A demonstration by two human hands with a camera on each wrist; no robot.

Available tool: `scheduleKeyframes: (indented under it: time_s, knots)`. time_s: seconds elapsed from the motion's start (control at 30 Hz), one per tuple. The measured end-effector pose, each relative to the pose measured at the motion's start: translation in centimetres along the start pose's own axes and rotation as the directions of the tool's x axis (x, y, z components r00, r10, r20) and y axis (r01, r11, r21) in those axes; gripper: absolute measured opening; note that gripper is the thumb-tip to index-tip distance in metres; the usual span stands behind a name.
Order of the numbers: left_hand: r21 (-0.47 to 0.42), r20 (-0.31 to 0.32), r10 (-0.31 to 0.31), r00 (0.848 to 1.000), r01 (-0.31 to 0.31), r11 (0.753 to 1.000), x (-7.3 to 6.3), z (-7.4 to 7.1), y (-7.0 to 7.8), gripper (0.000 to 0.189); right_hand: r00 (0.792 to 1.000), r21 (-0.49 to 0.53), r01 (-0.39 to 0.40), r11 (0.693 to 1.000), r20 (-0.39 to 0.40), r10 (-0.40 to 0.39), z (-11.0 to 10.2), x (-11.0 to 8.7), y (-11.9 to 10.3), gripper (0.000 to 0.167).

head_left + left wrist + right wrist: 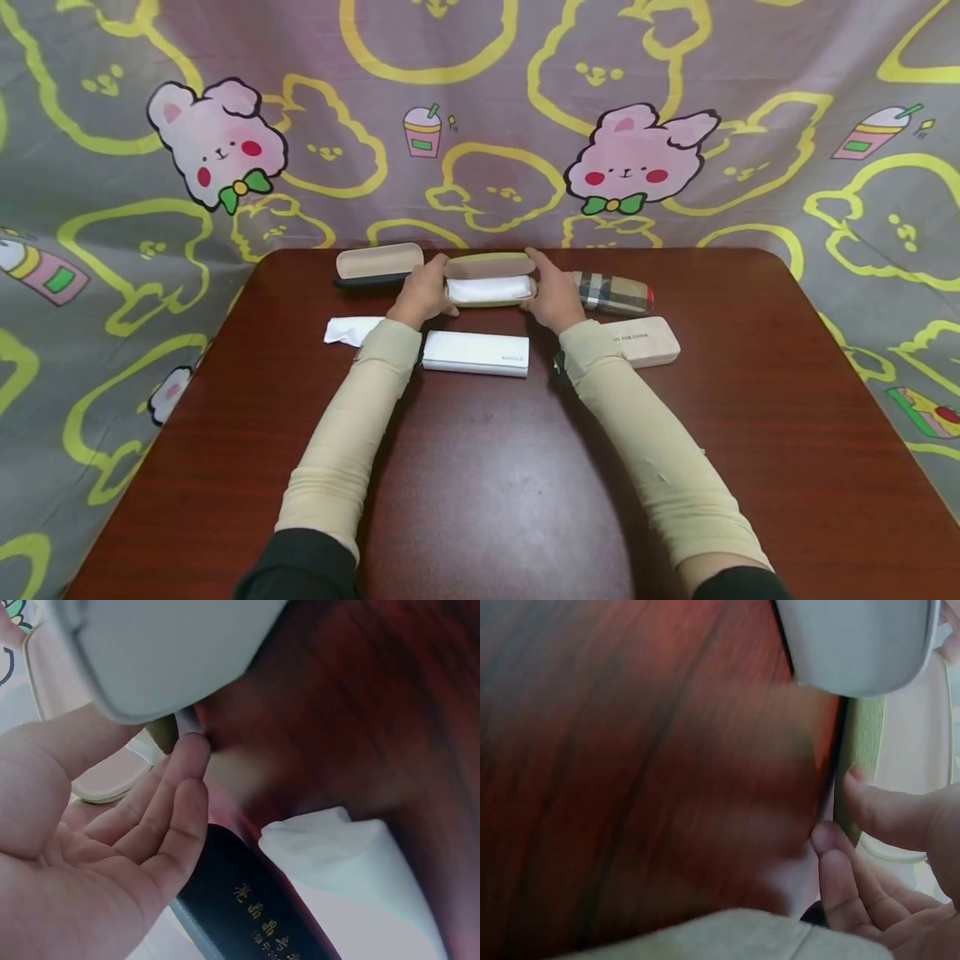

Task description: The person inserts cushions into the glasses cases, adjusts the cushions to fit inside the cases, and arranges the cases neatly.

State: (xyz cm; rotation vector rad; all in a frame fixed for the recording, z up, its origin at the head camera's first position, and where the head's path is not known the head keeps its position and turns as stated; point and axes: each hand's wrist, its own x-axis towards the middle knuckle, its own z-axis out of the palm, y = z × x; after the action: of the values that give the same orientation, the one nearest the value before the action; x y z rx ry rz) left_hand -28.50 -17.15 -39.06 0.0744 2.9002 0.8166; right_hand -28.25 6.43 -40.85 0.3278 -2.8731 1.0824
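Both hands grip an open green glasses case (491,302) near the table's back edge, one at each end. Its lid is tilted back, and a folded white cloth (491,288) lies inside. The left hand (422,292) has the left end; in the left wrist view its fingers (187,806) curl at the case, while a white glasses case (172,652) covers the thumb's tip. At the right end is the right hand (557,296). The right wrist view shows its thumb against the green side wall (847,802) and its fingers (838,881) curled below.
An open black glasses case (375,282) stands left of the left hand, with a white cloth (348,330) nearer. The closed white case (476,353) lies in front of the green one. A plaid case (622,294) and a beige case (654,342) are at right. A patterned curtain (495,108) hangs behind.
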Motion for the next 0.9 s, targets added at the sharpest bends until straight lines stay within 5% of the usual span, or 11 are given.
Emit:
scheduleKeyframes:
  time_s: [0.47,0.7,0.9]
  knots:
    - [0.048,-0.048,0.069,0.996,-0.067,0.997,0.5,0.1,-0.4,0.073,0.999,0.144,-0.038,0.989,-0.008,0.039,0.0,0.4,1.0,0.074]
    - [-0.011,-0.063,0.082,0.995,-0.083,0.997,0.1,0.1,-0.8,0.052,0.993,0.145,-0.065,0.987,-0.092,0.079,0.1,0.0,1.1,0.035]
    - [-0.022,-0.065,0.09,0.994,-0.092,0.996,0.0,-0.1,-0.9,0.049,0.991,0.168,-0.067,0.984,-0.105,0.085,0.1,-0.1,1.0,0.03]
